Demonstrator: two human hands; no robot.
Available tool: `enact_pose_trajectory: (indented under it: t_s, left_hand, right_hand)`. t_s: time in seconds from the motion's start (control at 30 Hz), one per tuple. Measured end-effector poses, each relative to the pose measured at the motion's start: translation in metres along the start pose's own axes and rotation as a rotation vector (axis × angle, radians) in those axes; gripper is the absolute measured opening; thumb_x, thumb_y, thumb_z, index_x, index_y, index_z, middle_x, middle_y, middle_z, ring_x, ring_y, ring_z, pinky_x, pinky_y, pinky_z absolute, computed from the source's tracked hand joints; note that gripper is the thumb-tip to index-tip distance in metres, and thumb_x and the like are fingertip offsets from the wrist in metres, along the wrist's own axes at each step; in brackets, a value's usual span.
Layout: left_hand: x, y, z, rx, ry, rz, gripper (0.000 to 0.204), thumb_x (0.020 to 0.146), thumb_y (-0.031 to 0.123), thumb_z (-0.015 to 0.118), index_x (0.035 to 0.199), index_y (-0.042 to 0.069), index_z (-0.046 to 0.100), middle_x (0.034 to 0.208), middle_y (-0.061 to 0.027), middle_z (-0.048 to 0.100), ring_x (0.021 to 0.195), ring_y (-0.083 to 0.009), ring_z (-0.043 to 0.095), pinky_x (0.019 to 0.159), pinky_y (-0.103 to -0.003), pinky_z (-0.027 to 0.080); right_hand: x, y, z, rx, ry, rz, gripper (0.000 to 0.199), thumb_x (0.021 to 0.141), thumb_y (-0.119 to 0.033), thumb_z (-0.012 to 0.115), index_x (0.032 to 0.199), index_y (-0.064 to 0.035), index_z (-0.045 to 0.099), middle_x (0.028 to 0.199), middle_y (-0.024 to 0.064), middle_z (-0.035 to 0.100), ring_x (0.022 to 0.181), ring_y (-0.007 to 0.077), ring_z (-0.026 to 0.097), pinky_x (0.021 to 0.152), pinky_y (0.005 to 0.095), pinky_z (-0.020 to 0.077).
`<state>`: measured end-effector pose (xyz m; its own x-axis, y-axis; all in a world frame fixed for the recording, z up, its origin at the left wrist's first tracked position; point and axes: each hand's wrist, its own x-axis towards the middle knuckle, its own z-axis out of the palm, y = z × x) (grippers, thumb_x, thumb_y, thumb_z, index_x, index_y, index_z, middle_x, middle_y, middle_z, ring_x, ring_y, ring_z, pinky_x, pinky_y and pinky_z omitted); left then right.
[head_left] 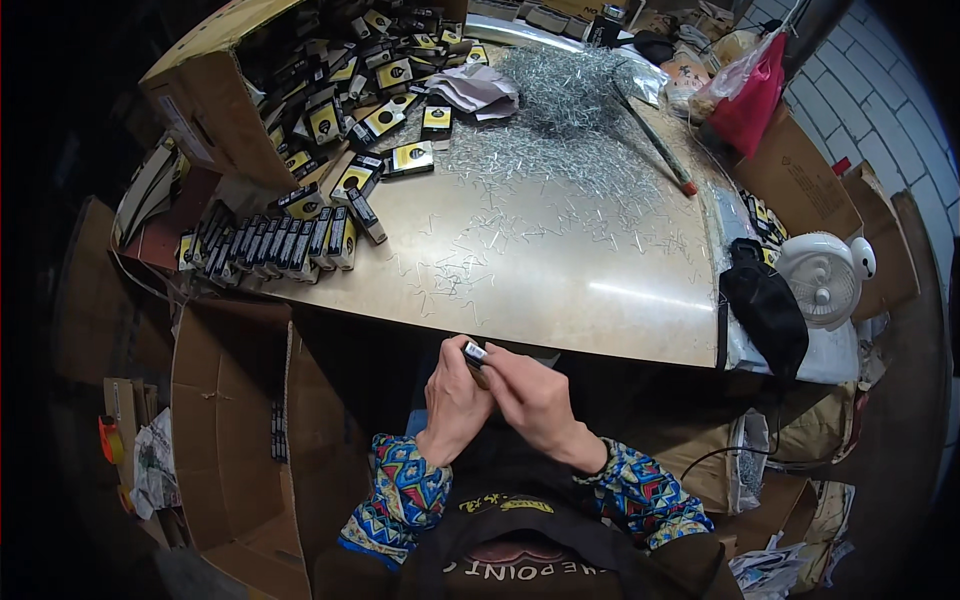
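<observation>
A small black box with a pale end (475,351) sits between my two hands, just in front of the table's near edge. My left hand (453,402) is wrapped round its side, and my right hand (532,396) pinches it from the other side, so most of the box is hidden. On the table (560,300), small bent silver wire pieces (455,275) lie scattered beyond my hands. A row of upright black and yellow boxes (280,245) stands at the table's left.
A tipped carton (205,115) spills many similar boxes (385,75) onto the table. A tangled wire heap (565,90), crumpled paper (475,90) and a red-tipped rod (655,140) lie farther back. A white fan (822,280) and black bag (765,305) are right; an open carton (235,440) stands lower left.
</observation>
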<state>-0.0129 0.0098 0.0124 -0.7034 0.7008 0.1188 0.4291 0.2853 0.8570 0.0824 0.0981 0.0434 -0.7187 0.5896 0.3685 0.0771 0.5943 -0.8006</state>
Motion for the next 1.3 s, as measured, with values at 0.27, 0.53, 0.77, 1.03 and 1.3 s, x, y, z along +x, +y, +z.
enact_pose_trajectory:
  t_s: [0.27, 0.53, 0.77, 1.03, 1.3]
  left_hand:
    - [-0.001, -0.011, -0.02, -0.085, -0.035, 0.144, 0.064, 0.083, 0.011, 0.071, 0.135, 0.0, 0.036, 0.113, -0.019, 0.057, 0.101, -0.0312, 0.061, 0.087, -0.037, 0.049]
    - [0.044, -0.037, -0.089, 0.042, 0.464, 0.008, 0.036, 0.097, 0.012, 0.056, 0.13, -0.002, 0.054, 0.109, -0.0122, 0.057, 0.093, -0.0185, 0.06, 0.077, -0.03, 0.051]
    - [0.121, -0.036, -0.099, 0.515, 0.549, 0.046, 0.04, 0.092, 0.022, 0.059, 0.127, 0.003, 0.057, 0.113, -0.0111, 0.051, 0.108, -0.0298, 0.047, 0.092, -0.045, 0.032]
    - [0.219, -0.046, -0.196, 0.703, 0.212, 0.177, 0.032, 0.082, 0.006, 0.057, 0.114, 0.004, 0.062, 0.109, -0.0189, 0.062, 0.103, -0.0369, 0.058, 0.088, -0.045, 0.047]
    - [0.25, -0.051, -0.218, 1.173, -0.088, 0.105, 0.031, 0.081, 0.008, 0.059, 0.111, 0.013, 0.063, 0.104, -0.0144, 0.063, 0.093, -0.0377, 0.065, 0.076, -0.049, 0.054]
  right_hand:
    - [0.008, 0.025, 0.018, 0.06, -0.026, -0.214, 0.022, 0.082, 0.004, 0.068, 0.104, 0.0018, 0.066, 0.099, 0.0168, 0.069, 0.08, 0.0303, 0.067, 0.069, 0.0352, 0.0544]
    - [0.175, 0.012, 0.118, -0.137, -0.048, -0.399, 0.055, 0.088, -0.021, 0.066, 0.136, -0.0019, 0.045, 0.109, 0.0236, 0.064, 0.098, 0.0402, 0.062, 0.08, 0.0437, 0.0513]
    - [0.137, 0.001, 0.114, -0.094, -0.131, -0.086, 0.038, 0.089, -0.017, 0.065, 0.123, -0.0015, 0.058, 0.089, 0.0223, 0.067, 0.078, 0.0408, 0.066, 0.067, 0.0437, 0.0523]
    - [0.138, 0.043, 0.061, -0.201, -0.155, -0.302, 0.037, 0.089, -0.016, 0.067, 0.122, -0.001, 0.061, 0.127, 0.0242, 0.058, 0.11, 0.0388, 0.06, 0.092, 0.0409, 0.0515]
    - [0.163, 0.132, -0.02, -0.789, -0.216, -0.122, 0.036, 0.097, -0.028, 0.054, 0.13, -0.0127, 0.057, 0.137, 0.0235, 0.048, 0.129, 0.0455, 0.041, 0.105, 0.0577, 0.0332]
